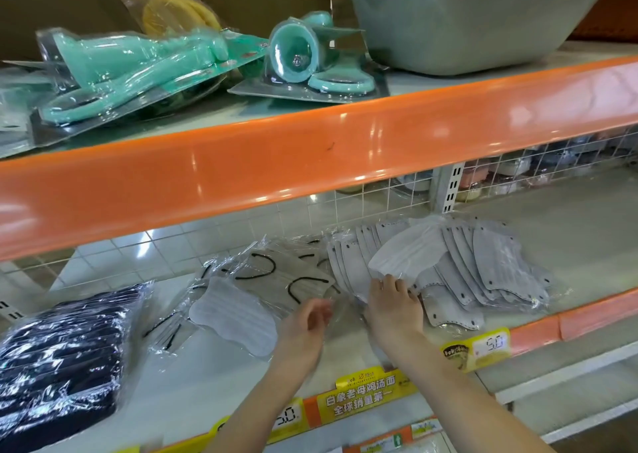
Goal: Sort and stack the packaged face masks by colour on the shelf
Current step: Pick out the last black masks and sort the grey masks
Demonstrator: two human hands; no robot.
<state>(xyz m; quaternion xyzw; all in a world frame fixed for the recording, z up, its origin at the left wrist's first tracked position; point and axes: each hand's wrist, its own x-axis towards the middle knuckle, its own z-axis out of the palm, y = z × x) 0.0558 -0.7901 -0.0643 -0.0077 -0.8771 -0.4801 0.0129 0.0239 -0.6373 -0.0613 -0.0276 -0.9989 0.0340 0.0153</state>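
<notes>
1. Four lots of wrapped masks lie on the shelf (569,231): a grey fan (483,273) just beyond the right hand (393,309), one white mask (411,250) on top of it, a pale heap (276,280) with black ear loops beyond the left hand (305,325), and a black stack (62,352) far to its left
2. All sit in clear crinkled film; the grey ones overlap like cards
3. Right hand: fingers spread flat on the fan's near edge
4. Left hand: blurred, fingers curled; whether it holds film, I cannot tell
5. Two price tags (490,345) show below the wrists
</notes>
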